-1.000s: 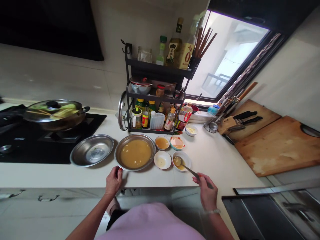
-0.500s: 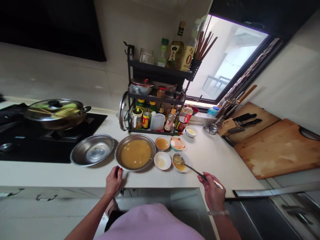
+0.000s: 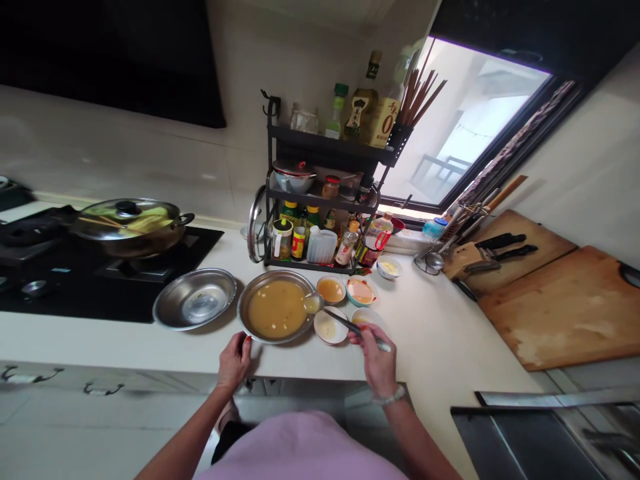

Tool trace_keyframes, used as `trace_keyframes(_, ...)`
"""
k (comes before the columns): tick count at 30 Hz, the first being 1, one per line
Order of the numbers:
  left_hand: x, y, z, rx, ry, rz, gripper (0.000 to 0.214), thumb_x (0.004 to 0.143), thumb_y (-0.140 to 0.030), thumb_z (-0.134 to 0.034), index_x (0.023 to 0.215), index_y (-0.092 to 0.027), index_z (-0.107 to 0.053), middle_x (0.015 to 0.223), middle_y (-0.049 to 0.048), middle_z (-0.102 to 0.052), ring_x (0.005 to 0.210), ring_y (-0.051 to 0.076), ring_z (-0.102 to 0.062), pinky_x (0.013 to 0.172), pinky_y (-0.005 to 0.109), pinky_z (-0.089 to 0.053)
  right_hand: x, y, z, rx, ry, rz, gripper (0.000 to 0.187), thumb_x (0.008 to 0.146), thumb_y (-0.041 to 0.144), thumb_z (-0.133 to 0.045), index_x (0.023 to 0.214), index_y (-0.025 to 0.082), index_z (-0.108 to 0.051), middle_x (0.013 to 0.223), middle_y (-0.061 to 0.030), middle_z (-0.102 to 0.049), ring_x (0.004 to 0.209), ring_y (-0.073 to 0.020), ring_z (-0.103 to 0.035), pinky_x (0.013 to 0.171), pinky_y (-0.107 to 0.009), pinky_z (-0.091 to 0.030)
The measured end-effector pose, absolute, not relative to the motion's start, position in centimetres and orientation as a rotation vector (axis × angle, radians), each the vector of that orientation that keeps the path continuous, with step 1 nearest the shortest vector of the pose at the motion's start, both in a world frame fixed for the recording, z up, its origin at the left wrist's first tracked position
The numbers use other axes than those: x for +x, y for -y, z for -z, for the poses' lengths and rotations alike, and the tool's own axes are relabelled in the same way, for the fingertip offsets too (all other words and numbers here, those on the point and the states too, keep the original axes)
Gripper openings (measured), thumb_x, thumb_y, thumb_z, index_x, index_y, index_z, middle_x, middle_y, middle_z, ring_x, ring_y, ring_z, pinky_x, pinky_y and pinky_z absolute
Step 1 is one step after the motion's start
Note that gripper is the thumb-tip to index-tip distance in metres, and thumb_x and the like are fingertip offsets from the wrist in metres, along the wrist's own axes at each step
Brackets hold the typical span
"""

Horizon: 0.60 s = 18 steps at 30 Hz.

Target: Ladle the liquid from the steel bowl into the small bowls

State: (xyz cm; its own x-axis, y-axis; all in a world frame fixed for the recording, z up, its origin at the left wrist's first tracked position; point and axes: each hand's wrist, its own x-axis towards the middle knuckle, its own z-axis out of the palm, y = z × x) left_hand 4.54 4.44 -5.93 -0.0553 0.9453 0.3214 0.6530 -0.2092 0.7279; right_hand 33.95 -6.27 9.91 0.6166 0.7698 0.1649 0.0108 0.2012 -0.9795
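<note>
A wide steel bowl point(image 3: 253, 295) full of yellow-brown liquid sits near the counter's front edge. My left hand point(image 3: 235, 362) grips its near rim with closed fingers. My right hand point(image 3: 377, 360) is closed on a metal spoon point(image 3: 334, 315) whose filled bowl hovers over the steel bowl's right rim. Under the spoon's handle lies a small white bowl point(image 3: 330, 328). Another white bowl point(image 3: 369, 315) shows partly behind my right hand. Two more small bowls point(image 3: 331, 289) of orange sauce point(image 3: 361, 291) stand just behind.
An empty steel bowl point(image 3: 195, 307) rests left of the full one. A lidded wok point(image 3: 129, 227) is on the black hob. A black spice rack point(image 3: 325, 200) stands at the back. Wooden cutting boards point(image 3: 560, 300) with knives lie right; a sink point(image 3: 545, 433) is at lower right.
My right hand has lifted the spoon out of the right white bowl and carried it left to the steel bowl's rim. My left hand has stayed on the rim.
</note>
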Motion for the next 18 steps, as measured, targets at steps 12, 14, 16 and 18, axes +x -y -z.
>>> trace_keyframes(12,4.5,-4.3,5.8,1.869,-1.711,-1.111,0.027,0.088,-0.04,-0.041,0.089,-0.021,-0.06,0.079,0.0046,-0.071,0.071,0.018,-0.066,0.068,0.028,-0.05,36.5,10.2,-10.0,-1.337,1.496,-0.016,0.023,0.093,0.018,-0.049,0.105,0.021,-0.067,0.096,-0.0086,-0.071,0.082,-0.0187,-0.07,0.066,-0.028,-0.06)
trace_keyframes(14,4.5,-4.4,6.0,1.862,-1.716,-1.099,0.027,0.088,-0.04,-0.041,0.09,-0.02,-0.06,0.081,0.0049,-0.071,0.072,0.018,-0.066,0.069,0.028,-0.05,38.4,11.6,-9.6,-1.46,1.4,-0.004,0.02,0.093,0.023,-0.05,0.102,0.02,-0.067,0.092,-0.0079,-0.071,0.073,-0.0175,-0.07,0.063,-0.028,-0.06)
trace_keyframes(16,4.4,-4.4,6.1,1.854,-1.715,-1.083,0.027,0.088,-0.04,-0.041,0.092,-0.02,-0.06,0.083,0.0049,-0.072,0.073,0.018,-0.067,0.07,0.028,-0.05,40.0,12.9,-9.0,-1.548,1.339,-0.015,0.019,0.093,0.027,-0.05,0.099,0.02,-0.066,0.087,-0.0068,-0.071,0.067,-0.0169,-0.07,0.062,-0.028,-0.059)
trace_keyframes(18,4.3,-4.5,6.3,1.853,-1.713,-1.07,0.027,0.089,-0.039,-0.041,0.094,-0.021,-0.06,0.085,0.005,-0.072,0.075,0.018,-0.067,0.07,0.028,-0.049,41.0,13.9,-8.1,-1.605,1.298,-0.037,0.019,0.092,0.031,-0.051,0.095,0.019,-0.066,0.083,-0.0064,-0.071,0.064,-0.0172,-0.069,0.061,-0.028,-0.059)
